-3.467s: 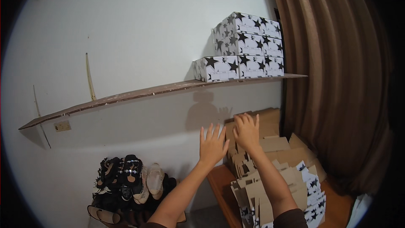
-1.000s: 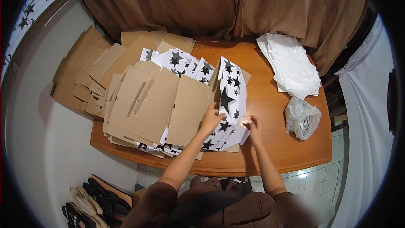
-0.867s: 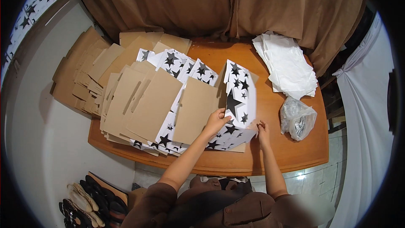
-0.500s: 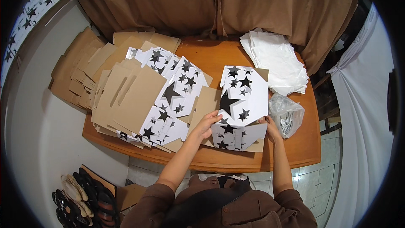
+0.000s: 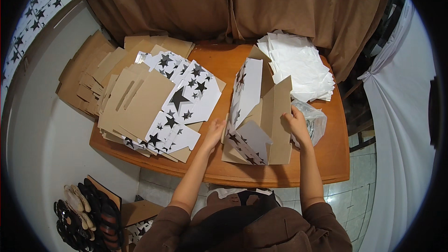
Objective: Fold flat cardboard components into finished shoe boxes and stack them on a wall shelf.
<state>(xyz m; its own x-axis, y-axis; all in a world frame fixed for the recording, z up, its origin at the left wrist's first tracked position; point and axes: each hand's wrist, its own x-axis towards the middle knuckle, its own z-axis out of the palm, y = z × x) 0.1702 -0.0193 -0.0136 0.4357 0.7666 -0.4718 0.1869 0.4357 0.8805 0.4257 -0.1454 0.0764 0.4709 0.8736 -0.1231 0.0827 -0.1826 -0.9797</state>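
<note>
A cardboard box (image 5: 278, 116), plain brown inside and white with black stars outside, stands partly folded on the wooden table in front of me. Its right wall is upright, and the star-printed panel on the left leans up. The front flap tilts inward. My right hand (image 5: 297, 123) grips the right wall, thumb bent over its outer side. At the lower left edge my left hand (image 5: 215, 133) holds the box's side, with its fingertips partly hidden by the cardboard.
Flat brown and star-printed cardboard sheets (image 5: 140, 98) are piled on the left of the table (image 5: 219, 172). White sheets (image 5: 296, 67) lie at the back right, with a clear plastic bag (image 5: 316, 123) of small items nearer. Shoes (image 5: 86, 214) stand on the floor at left.
The flat-lying star panel has been raised and turned to the left, so the box now shows its brown inside. My right hand has moved up along the right wall; my left hand has shifted left.
</note>
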